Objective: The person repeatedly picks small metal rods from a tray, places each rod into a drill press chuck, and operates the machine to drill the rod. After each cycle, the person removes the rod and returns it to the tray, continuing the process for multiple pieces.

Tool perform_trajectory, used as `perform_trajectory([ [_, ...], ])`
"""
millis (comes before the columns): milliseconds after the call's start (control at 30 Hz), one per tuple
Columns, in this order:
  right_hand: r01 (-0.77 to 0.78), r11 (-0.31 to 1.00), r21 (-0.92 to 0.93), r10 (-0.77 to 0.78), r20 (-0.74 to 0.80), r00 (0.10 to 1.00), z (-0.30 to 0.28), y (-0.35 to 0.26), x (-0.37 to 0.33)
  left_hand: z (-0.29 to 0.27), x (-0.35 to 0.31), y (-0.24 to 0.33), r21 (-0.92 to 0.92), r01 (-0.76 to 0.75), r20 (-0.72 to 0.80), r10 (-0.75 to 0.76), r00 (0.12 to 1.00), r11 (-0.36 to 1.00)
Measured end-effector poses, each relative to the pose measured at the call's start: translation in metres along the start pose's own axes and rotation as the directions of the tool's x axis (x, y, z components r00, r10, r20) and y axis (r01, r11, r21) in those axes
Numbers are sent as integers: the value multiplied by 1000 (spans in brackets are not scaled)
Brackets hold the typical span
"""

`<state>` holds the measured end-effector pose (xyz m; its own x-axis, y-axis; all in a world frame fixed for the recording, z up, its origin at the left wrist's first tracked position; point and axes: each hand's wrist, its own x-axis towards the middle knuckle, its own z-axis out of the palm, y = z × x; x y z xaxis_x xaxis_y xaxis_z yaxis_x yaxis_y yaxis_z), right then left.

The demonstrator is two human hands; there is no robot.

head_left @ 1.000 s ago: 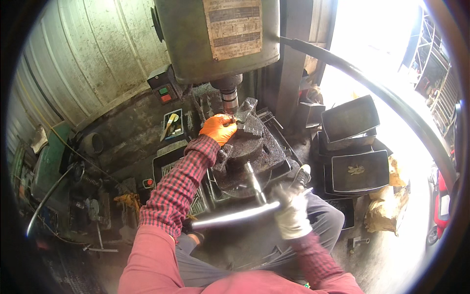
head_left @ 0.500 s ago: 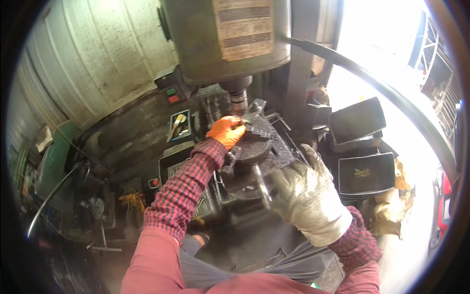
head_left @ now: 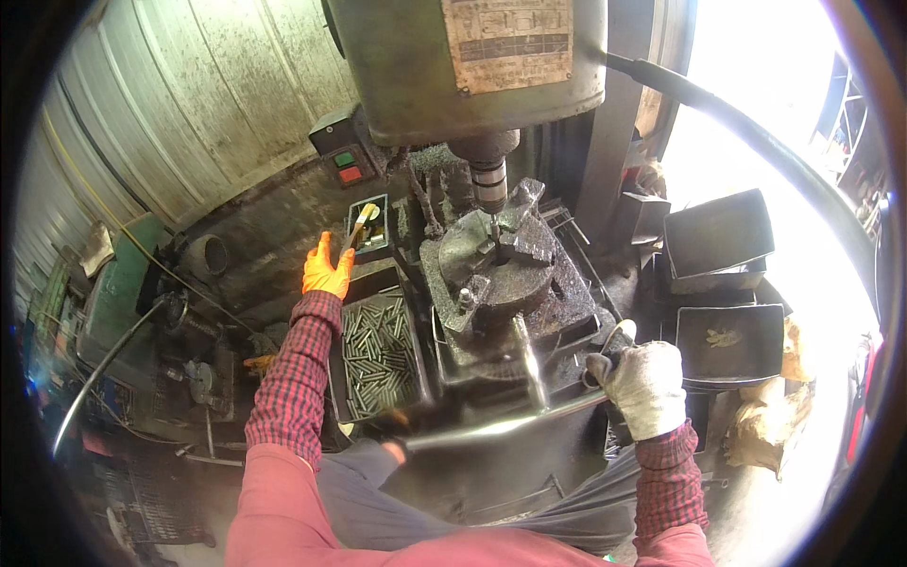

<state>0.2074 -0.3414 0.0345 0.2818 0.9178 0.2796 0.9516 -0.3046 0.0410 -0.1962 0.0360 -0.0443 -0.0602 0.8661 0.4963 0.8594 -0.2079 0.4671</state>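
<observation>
My left hand (head_left: 327, 272), in an orange glove, has its fingers apart beside a brush (head_left: 359, 227) with a yellow head. The brush leans in a small blue-edged tray (head_left: 378, 248); whether my fingertips touch its handle I cannot tell. My right hand (head_left: 645, 387), in a grey-white work glove, is closed around the end of a long metal lever bar (head_left: 501, 427). Ahead stands a drill press (head_left: 482, 85), its chuck and bit (head_left: 491, 194) above a round vise (head_left: 491, 274) coated with dark chips. What the vise holds is hard to make out.
A bin of short metal pins (head_left: 378, 354) lies left of the vise. The control box (head_left: 346, 156) with green and red buttons is behind the tray. Black trays (head_left: 727, 345) are stacked at right. A thick cable (head_left: 756, 142) arcs overhead.
My left hand has left the vise area and moved left to the brush. My right hand has moved away from the vise, right and down, onto the lever bar's end.
</observation>
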Motion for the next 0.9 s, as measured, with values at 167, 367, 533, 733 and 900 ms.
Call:
perform_trajectory([
  [167,9,999,-42,-10,-7,1000,-10,-2,2,12,19,-16,-56,14,238,-1,971,998],
  [367,-43,999,11,44,-66,997,-15,-3,-3,-40,-25,31,-566,-41,137,142,980,823],
  [533,-16,996,87,24,-94,995,-18,-1,-3,-60,-86,124,-615,-402,39,536,843,678],
  [733,40,997,73,-30,-123,992,-16,1,-7,-39,-53,138,-573,-438,-24,521,853,692],
  [900,151,795,587,-31,-209,977,-45,19,-4,-31,-24,70,-444,-308,-34,327,944,841],
])
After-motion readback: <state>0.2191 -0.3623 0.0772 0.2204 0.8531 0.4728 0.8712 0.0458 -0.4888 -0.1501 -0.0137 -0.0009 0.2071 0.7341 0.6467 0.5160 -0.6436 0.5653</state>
